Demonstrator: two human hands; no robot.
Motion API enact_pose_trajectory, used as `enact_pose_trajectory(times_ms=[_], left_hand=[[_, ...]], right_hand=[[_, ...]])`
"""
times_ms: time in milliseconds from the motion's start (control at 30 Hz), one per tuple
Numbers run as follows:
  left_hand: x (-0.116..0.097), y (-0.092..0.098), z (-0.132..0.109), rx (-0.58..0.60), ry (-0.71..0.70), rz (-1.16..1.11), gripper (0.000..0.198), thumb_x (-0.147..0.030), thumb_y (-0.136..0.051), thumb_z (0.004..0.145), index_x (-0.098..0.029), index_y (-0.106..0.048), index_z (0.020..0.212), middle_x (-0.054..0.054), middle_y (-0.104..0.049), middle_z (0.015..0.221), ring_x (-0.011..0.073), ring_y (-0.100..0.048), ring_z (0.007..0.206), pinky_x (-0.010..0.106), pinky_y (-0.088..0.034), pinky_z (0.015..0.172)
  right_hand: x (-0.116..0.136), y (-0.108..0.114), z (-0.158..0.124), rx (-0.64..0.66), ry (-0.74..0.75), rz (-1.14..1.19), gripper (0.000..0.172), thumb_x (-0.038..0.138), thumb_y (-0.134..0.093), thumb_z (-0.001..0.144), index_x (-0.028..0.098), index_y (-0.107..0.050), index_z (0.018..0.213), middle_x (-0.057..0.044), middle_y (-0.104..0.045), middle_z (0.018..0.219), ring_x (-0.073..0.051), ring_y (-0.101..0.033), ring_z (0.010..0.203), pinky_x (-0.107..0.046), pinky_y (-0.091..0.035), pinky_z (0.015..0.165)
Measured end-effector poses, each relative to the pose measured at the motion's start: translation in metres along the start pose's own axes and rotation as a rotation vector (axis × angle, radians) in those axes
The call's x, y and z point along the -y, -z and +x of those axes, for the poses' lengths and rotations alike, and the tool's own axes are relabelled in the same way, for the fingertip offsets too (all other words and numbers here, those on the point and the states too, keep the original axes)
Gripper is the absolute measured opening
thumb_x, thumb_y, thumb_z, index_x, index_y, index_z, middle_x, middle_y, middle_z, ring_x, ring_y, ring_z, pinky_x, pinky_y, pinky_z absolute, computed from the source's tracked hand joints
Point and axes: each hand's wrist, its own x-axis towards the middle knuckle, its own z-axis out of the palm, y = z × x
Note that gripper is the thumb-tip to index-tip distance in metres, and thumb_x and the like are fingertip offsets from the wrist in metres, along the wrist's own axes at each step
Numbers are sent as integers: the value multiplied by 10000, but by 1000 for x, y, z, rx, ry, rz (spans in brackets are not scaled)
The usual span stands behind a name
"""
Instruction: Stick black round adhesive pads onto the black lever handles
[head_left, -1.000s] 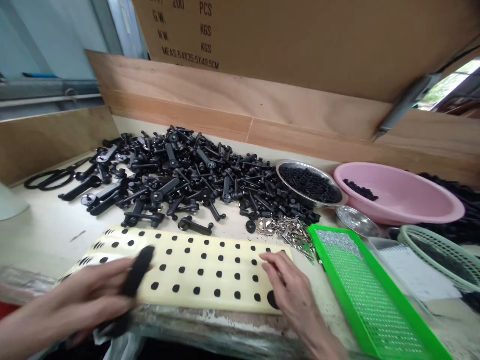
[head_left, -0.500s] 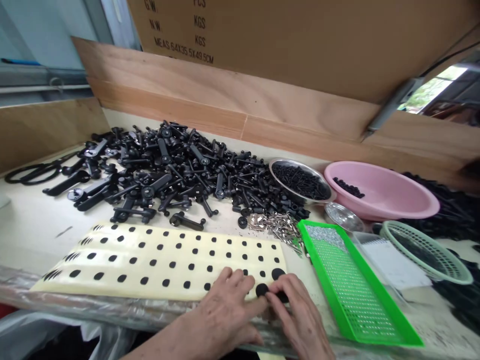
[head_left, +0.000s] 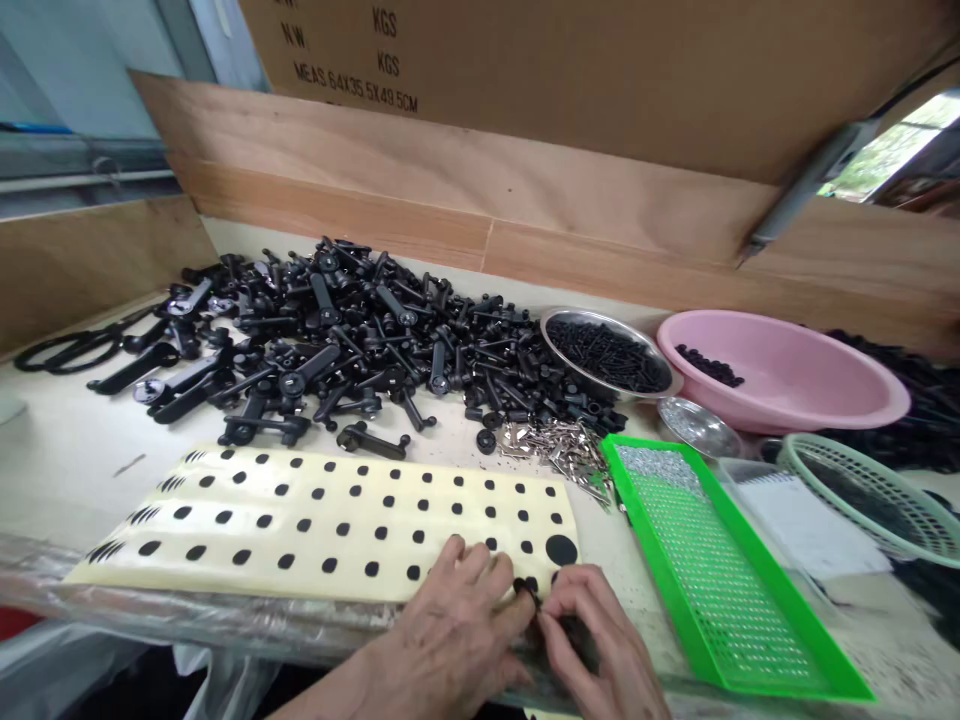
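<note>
At the front edge of the bench, my left hand (head_left: 457, 625) lies over the lower right corner of a cream sheet (head_left: 480, 590) dotted with rows of black round pieces. Its fingers are bent, and the index finger and thumb close on a small black part (head_left: 527, 588), mostly hidden. Close against that part, my right hand (head_left: 600, 640) pinches with thumb and index finger; what lies between those fingertips is too small to make out. One larger black disc (head_left: 561, 550) lies on the sheet's right end, just above my right hand.
Behind the sheet spreads a heap of black crank handles (head_left: 360, 330). A green tray (head_left: 750, 580) of small metal pieces stands to the right. Beyond are a steel bowl (head_left: 551, 318), a pink basin (head_left: 810, 370), a green basket (head_left: 930, 535) and loose metal pieces (head_left: 566, 455). An electric screwdriver (head_left: 799, 200) hangs above.
The black part at my fingertips has turned, its round face no longer showing. My right hand has shifted slightly down, uncovering the larger disc on the sheet. The view has moved a little.
</note>
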Motion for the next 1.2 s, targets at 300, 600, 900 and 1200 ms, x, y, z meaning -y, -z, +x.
enact_pose_trajectory(times_ms=[300,600,900,1200], left_hand=[[19,34,5,-199,506,-912,90,-257,-625,804,-181,-658,768,43,-672,911,206,-582,898,314,-425,835],[49,59,-3,-506,778,-1254,206,-338,-630,804,-146,-642,730,6,-597,710,132,-478,685,256,-382,676],[71,51,-14,-507,656,-612,224,-316,-531,894,-173,-701,920,72,-660,889,217,-559,833,353,-440,789],[142,93,-16,-302,569,-23,177,-101,-509,821,-174,-661,765,86,-664,894,232,-544,830,351,-423,752]], right_hand=[[25,8,31,16,-113,295,189,351,-508,895,237,-565,757,-18,-558,816,-168,-551,707,-256,-448,626],[36,-44,95,-92,-322,637,404,529,-676,747,202,-658,983,-39,-625,845,-169,-565,667,-263,-472,600],[36,-53,108,-101,-78,532,242,416,-632,818,213,-601,691,-17,-549,721,-170,-507,675,-257,-424,594],[34,-48,108,-470,-417,783,325,514,-699,747,223,-580,829,58,-445,589,-122,-379,583,-237,-334,545]])
